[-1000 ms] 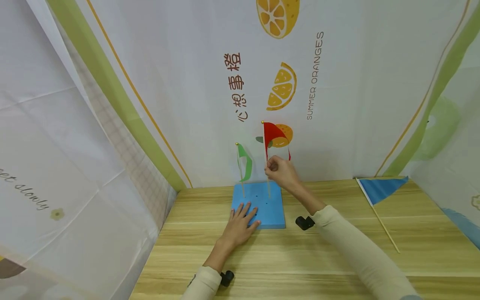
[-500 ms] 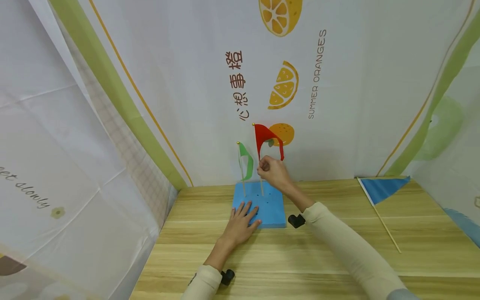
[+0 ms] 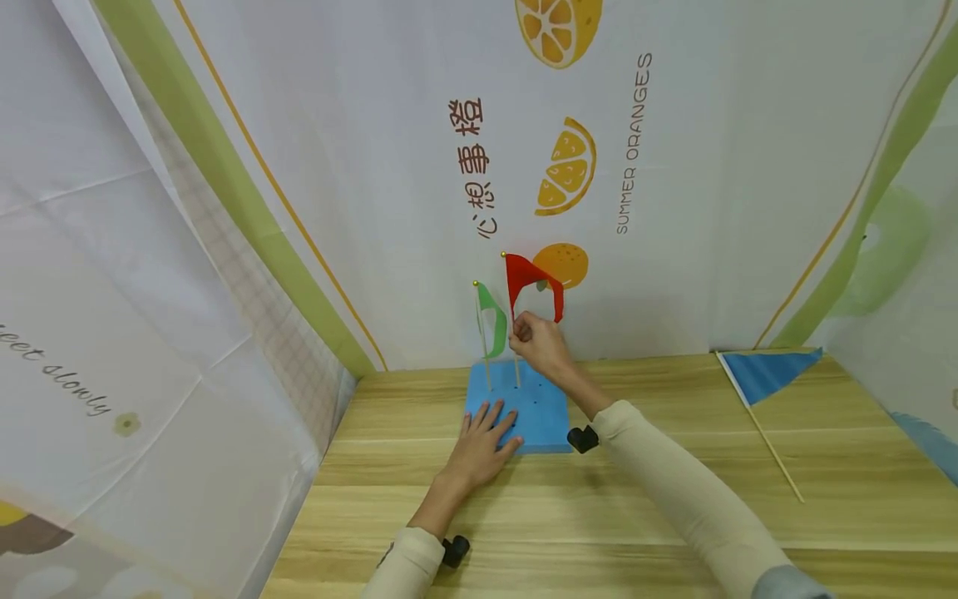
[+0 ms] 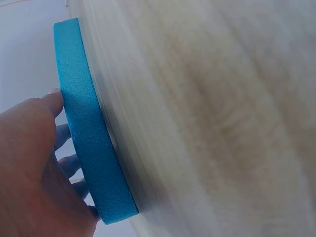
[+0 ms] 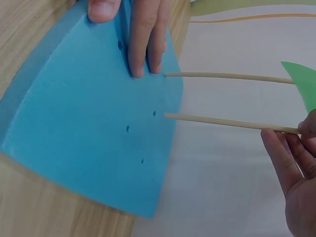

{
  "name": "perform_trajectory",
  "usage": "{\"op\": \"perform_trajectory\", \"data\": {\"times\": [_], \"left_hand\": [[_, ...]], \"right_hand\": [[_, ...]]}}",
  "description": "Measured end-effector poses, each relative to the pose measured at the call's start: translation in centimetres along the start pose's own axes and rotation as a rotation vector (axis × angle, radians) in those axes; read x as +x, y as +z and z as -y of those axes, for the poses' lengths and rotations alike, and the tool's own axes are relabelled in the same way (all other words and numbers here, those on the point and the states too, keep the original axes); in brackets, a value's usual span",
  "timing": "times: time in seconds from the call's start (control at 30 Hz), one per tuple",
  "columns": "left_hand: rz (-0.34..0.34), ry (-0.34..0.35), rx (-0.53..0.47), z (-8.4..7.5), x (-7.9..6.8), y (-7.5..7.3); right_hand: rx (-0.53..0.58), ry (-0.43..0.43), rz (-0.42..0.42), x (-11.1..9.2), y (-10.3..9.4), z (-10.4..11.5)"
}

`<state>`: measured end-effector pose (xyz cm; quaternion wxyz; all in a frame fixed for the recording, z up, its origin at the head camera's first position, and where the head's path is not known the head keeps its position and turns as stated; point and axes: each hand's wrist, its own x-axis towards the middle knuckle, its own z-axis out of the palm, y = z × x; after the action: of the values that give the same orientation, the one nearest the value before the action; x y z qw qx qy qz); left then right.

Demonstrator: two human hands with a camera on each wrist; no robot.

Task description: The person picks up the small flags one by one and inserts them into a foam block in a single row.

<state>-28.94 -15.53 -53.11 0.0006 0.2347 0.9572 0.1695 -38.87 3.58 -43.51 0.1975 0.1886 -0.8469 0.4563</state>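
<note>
A blue foam board (image 3: 540,416) with several small holes lies on the wooden table. My left hand (image 3: 479,449) rests on its front left part, fingers spread flat; the left wrist view shows the thumb at the board's (image 4: 86,113) near edge. Between thumb and fingers, my right hand (image 3: 542,343) pinches the thin stick of a red pennant flag (image 3: 524,273), held upright over the board. The lower tip of that stick (image 5: 212,120) is right by a hole in the right wrist view. A green pennant flag (image 3: 490,320) stands in the board just left of it.
A blue pennant flag (image 3: 771,374) on a stick lies on the table (image 3: 644,516) at the right. Behind the board hangs a white curtain (image 3: 374,208) printed with oranges, close to the table's back edge.
My right hand has carried the red flag left and slightly down, closer to the green flag. My left hand has stayed in place on the board.
</note>
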Motion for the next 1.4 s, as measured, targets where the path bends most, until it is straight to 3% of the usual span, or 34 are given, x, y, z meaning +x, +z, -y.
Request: {"op": "perform_trajectory", "data": {"times": [0.5, 0.93, 1.4], "left_hand": [[0.001, 0.010, 0.003, -0.1, 0.2, -0.2], [-0.005, 0.002, 0.008, -0.3, 0.0, -0.4], [-0.015, 0.005, 0.021, -0.3, -0.1, -0.3]], "right_hand": [[-0.002, -0.013, -0.002, 0.0, 1.1, -1.1], [-0.012, 0.050, 0.078, -1.1, 1.7, -1.7], [-0.019, 0.066, 0.044, -1.5, 1.9, -1.9]]}}
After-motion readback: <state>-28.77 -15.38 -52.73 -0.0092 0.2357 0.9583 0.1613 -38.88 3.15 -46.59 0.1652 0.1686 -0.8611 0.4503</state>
